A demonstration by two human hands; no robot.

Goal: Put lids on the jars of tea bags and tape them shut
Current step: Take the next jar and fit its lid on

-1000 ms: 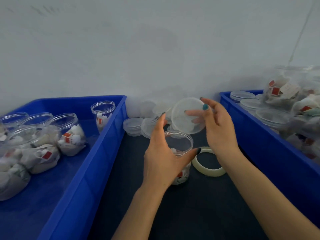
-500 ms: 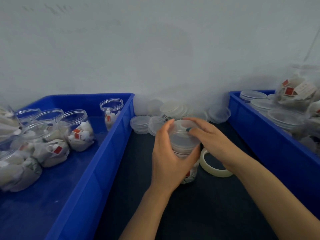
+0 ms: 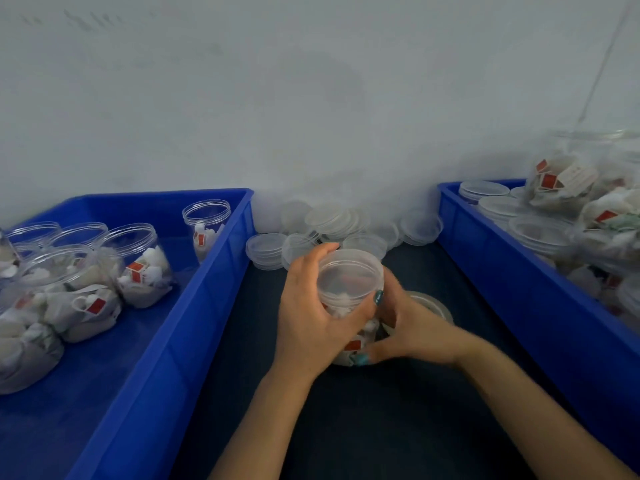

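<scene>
A clear jar of tea bags (image 3: pixel 350 344) stands on the dark mat between two blue bins, with a clear lid (image 3: pixel 349 270) sitting on its mouth. My left hand (image 3: pixel 311 320) grips the jar from the left, its thumb wrapped across the front just under the lid. My right hand (image 3: pixel 408 329) is low at the jar's right side, fingers curled, with its thumb on the jar's base. A roll of clear tape (image 3: pixel 434 301) lies flat just right of the jar, partly hidden behind my right hand.
The left blue bin (image 3: pixel 221 258) holds several open jars of tea bags (image 3: pixel 138 265). Loose clear lids (image 3: pixel 332 220) are piled against the wall behind the jar. The right blue bin (image 3: pixel 502 271) holds stacked lids (image 3: pixel 485 188) and filled jars (image 3: pixel 561 181).
My right hand brought the lid down onto the jar, then slid down to the jar's lower right side. My left hand has kept hold of the jar throughout.
</scene>
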